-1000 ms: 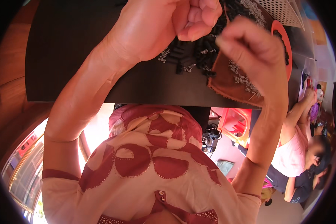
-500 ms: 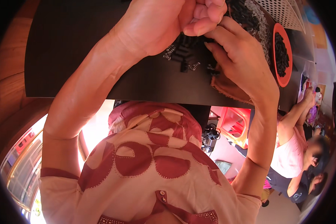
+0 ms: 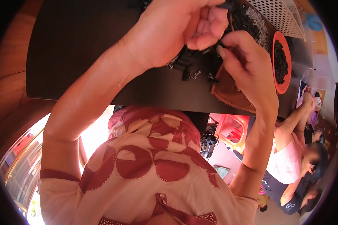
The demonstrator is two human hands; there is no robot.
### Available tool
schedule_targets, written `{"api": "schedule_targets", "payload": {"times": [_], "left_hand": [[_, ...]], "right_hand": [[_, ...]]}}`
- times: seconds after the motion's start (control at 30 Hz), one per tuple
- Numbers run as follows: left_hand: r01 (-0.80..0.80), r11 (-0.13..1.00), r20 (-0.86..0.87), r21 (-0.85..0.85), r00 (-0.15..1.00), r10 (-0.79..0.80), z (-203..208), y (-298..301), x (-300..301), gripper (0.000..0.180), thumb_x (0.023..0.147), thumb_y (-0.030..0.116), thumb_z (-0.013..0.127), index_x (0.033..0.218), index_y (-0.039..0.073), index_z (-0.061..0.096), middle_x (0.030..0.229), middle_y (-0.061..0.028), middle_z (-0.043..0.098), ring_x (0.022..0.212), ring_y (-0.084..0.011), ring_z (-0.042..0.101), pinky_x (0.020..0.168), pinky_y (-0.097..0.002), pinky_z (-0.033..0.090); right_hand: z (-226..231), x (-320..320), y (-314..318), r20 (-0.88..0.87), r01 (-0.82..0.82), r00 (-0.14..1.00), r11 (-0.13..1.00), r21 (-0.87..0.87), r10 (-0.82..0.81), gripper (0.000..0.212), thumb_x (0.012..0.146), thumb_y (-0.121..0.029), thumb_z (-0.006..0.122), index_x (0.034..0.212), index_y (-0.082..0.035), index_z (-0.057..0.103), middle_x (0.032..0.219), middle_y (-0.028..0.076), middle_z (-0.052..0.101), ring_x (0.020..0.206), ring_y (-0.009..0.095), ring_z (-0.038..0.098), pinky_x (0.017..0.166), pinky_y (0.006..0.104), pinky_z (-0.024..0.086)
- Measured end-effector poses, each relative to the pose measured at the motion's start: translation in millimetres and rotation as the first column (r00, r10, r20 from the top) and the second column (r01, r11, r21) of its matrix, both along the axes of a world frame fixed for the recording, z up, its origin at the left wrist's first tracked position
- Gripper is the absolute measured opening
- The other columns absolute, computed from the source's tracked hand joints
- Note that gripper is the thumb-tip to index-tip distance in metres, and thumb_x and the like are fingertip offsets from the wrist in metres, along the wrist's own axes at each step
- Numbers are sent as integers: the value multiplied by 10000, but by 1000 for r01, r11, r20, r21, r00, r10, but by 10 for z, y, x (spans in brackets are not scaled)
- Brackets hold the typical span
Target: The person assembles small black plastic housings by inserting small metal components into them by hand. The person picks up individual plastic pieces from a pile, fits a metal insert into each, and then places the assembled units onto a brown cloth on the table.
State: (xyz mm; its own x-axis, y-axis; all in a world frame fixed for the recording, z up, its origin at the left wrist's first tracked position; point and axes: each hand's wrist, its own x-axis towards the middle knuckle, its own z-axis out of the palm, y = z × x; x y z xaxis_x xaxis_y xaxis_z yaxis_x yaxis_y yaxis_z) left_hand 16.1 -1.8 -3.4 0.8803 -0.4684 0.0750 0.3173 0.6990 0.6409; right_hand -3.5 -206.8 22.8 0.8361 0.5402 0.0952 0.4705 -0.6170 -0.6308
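My left hand [image 3: 172,35] is above the dark table with its fingers curled. A small black tubular piece [image 3: 225,5] pokes out from its fingertips at the top edge. Close beside it, my right hand [image 3: 248,63] has thumb and forefinger drawn together in a pinch; whatever is in it is too small to make out. Beneath the hands lie several black pieces [image 3: 184,65] and small coiled metal springs [image 3: 195,75]. Under my right wrist spreads a brown cloth [image 3: 229,92]. Beyond it is a heap of silvery springs [image 3: 260,28] next to more black pieces [image 3: 241,18].
An orange bowl [image 3: 288,63] of black pieces stands on the right, near a white perforated basket [image 3: 278,13]. The dark tabletop [image 3: 75,56] stretches left. A red plastic stool [image 3: 233,129] is below the table edge. Other people [image 3: 289,161] sit at right.
Both hands have moved slightly nearer to me in the picture. The left hand's fingertips now show a black piece, and my right hand has drawn a little away from it.
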Motion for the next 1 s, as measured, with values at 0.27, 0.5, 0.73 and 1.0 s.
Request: {"api": "schedule_targets", "payload": {"times": [0.27, 0.5, 0.73, 1.0], "left_hand": [[-59, 980, -4, 189, 998, 61, 36, -106, -214, 260, 999, 251, 438, 933, 40, 574, 704, -70, 551, 514, -138, 434, 465, -252, 332], [-34, 965, -8, 261, 999, 37, 42, -111, -221, 253, 988, 254, 462, 918, 35, 571, 709, -69, 558, 514, -129, 437, 458, -248, 327], [33, 943, 30, 330, 999, -45, 36, -102, -236, 246, 983, 249, 485, 941, 23, 574, 714, -51, 568, 561, -111, 472, 459, -242, 323], [-13, 929, 167, 370, 985, -52, 32, -115, -265, 280, 1002, 288, 513, 965, 17, 574, 759, -18, 578, 618, -76, 489, 508, -220, 353]], "right_hand": [[124, -54, -69, -110, 117, 990, 942, 316, -86, 87, 876, 42, 632, 938, -6, 595, 736, -46, 547, 648, -1, 456, 558, 169, 382], [191, -112, -15, -28, 68, 998, 877, 475, -62, 134, 871, 107, 610, 986, 38, 605, 891, 29, 607, 724, 38, 522, 618, 162, 398], [211, -147, -16, 67, -39, 998, 874, 485, 8, 148, 847, 134, 610, 966, 48, 591, 894, 89, 615, 722, 55, 525, 593, 165, 398], [229, -216, 29, 186, -24, 980, 884, 466, -72, 175, 783, 160, 638, 896, 28, 614, 810, 58, 587, 582, 47, 465, 474, 188, 330]]}}
